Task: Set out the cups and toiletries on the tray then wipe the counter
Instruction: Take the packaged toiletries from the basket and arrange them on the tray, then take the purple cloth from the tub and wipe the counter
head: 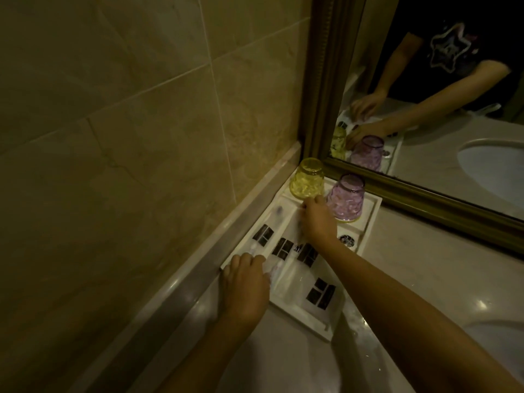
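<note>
Left hand (244,287) grips a packet (272,268) lying lengthwise along tray (368,222).

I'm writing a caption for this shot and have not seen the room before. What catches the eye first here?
Two upside-down cups stand at the far end of the white tray: a yellow cup in the corner and a purple cup beside it, both doubled in the mirror. Nearer, the left hand and right hand rest on clear toiletry packets with dark labels lying in the tray.
</note>
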Demonstrator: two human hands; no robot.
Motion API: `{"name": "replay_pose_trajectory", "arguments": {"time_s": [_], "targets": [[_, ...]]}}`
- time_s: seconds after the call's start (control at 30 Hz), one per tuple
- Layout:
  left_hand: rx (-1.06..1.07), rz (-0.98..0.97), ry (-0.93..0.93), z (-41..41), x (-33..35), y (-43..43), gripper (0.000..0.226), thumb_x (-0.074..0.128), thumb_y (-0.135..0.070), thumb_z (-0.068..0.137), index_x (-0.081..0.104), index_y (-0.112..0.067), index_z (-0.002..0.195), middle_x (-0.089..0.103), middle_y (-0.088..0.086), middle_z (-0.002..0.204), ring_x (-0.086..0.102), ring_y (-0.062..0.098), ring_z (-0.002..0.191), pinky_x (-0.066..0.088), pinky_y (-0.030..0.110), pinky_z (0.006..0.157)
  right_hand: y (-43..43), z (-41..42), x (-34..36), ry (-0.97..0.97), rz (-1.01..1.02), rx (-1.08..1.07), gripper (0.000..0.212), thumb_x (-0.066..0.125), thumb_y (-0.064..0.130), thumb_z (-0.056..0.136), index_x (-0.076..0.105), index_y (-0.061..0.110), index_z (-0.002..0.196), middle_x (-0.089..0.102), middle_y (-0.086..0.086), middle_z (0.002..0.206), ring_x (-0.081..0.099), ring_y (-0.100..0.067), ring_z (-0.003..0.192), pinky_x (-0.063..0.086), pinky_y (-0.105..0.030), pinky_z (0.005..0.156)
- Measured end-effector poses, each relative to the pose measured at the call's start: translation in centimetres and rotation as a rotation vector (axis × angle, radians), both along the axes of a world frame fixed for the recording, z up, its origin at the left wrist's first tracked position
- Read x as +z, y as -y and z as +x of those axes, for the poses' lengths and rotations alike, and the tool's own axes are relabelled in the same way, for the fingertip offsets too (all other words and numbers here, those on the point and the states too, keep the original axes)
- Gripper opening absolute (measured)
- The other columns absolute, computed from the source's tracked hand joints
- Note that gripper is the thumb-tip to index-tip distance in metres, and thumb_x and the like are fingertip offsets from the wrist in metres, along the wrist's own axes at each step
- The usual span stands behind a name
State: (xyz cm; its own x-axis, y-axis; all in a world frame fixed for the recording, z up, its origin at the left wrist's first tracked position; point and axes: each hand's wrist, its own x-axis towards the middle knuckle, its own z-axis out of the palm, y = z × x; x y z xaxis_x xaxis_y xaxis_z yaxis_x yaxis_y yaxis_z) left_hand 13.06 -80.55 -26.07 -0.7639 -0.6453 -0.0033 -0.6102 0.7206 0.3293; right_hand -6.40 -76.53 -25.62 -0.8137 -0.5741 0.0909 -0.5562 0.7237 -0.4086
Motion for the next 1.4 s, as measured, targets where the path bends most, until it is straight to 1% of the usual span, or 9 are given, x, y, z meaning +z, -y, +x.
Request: {"name": "replay_pose_trajectory", "arguments": {"time_s": [0.17,0.43,0.57,0.77,0.97,1.07,1.2,1.33,1.4], "targets": [[-0.062,0.050,-0.079,-1.1,2.1,1.1,0.036,0.045,-0.035,0.091,0.051,-0.018,0.122,0.052,0.004,0.124,0.042,0.021,0.118,0.037,0.037,0.097,-1.3,0.8,1.0,-0.033,-0.064,0.050,0.034,0.049,0.027,0.093,0.051,0.006,0.119,0.049,-0.014,0.122,0.051,-0.028,0.105,0.046,-0.036,0.084],[-0.209,0.127,0.017,-2.4,5.6,0.8,0.039,0.046,-0.031,0.092,0.048,-0.012,0.126,0.047,0.013,0.132,0.039,0.029,0.124,0.035,0.039,0.103,-8.2,4.8,3.5,0.036,0.001,0.110,0.055,0.051,0.044,0.089,0.041,0.014,0.134,0.044,-0.014,0.139,0.037,-0.031,0.126,0.033,-0.041,0.102],[-0.322,0.076,-0.007,-2.9,7.7,-1.4,0.040,0.046,-0.032,0.091,0.049,-0.011,0.126,0.050,0.016,0.129,0.040,0.032,0.121,0.036,0.040,0.099,-13.1,7.7,4.2,0.107,-0.035,0.018,0.061,0.050,0.054,0.086,0.037,0.023,0.137,0.040,-0.006,0.144,0.034,-0.028,0.129,0.032,-0.044,0.104],[-0.552,0.102,-0.068,-2.3,10.0,-7.6,0.037,0.048,-0.027,0.090,0.050,-0.015,0.125,0.051,0.013,0.127,0.041,0.031,0.121,0.038,0.041,0.099,-21.8,12.0,6.4,0.176,-0.028,-0.163,0.068,0.048,0.058,0.085,0.028,0.026,0.142,0.031,-0.003,0.151,0.026,-0.027,0.138,0.028,-0.047,0.109],[-0.818,0.170,-0.047,-2.8,12.1,-15.8,0.037,0.052,-0.027,0.088,0.051,-0.017,0.124,0.057,0.010,0.124,0.057,0.025,0.106,0.045,0.033,0.085,-31.6,16.2,9.6,0.226,-0.055,-0.268,0.069,0.050,0.055,0.085,0.026,0.025,0.143,0.031,-0.004,0.151,0.027,-0.025,0.139,0.028,-0.046,0.111],[-0.930,0.196,-0.007,-3.2,12.9,-20.3,0.038,0.054,-0.028,0.088,0.050,-0.017,0.124,0.059,0.009,0.122,0.058,0.023,0.104,0.047,0.032,0.084,-36.3,18.1,11.2,0.279,-0.093,-0.338,0.068,0.054,0.048,0.086,0.026,0.024,0.143,0.033,-0.007,0.149,0.033,-0.025,0.136,0.032,-0.042,0.108],[-1.098,0.231,0.042,-3.8,13.8,-26.1,0.034,0.053,-0.031,0.088,0.053,-0.019,0.120,0.062,0.006,0.115,0.057,0.017,0.094,0.046,0.025,0.075,-42.5,19.4,12.6,0.335,-0.158,-0.430,0.060,0.056,0.039,0.088,0.031,0.023,0.140,0.043,-0.009,0.141,0.048,-0.022,0.123,0.042,-0.032,0.095],[-1.198,0.290,0.006,-5.0,14.9,-32.6,0.024,0.053,-0.026,0.088,0.058,-0.019,0.111,0.061,-0.001,0.100,0.052,0.004,0.076,0.039,0.015,0.059,-48.4,19.7,13.5,0.186,-0.324,-0.602,0.036,0.053,0.036,0.090,0.051,0.020,0.122,0.060,-0.002,0.113,0.059,-0.007,0.092,0.046,-0.016,0.071],[-1.197,0.367,0.002,-5.9,15.5,-36.3,0.021,0.053,-0.024,0.088,0.059,-0.020,0.108,0.061,-0.004,0.091,0.055,0.004,0.074,0.042,0.017,0.056,-51.7,19.3,14.1,0.111,-0.421,-0.688,0.022,0.054,0.033,0.090,0.057,0.022,0.109,0.063,0.001,0.101,0.059,-0.005,0.083,0.047,-0.018,0.067]]}}
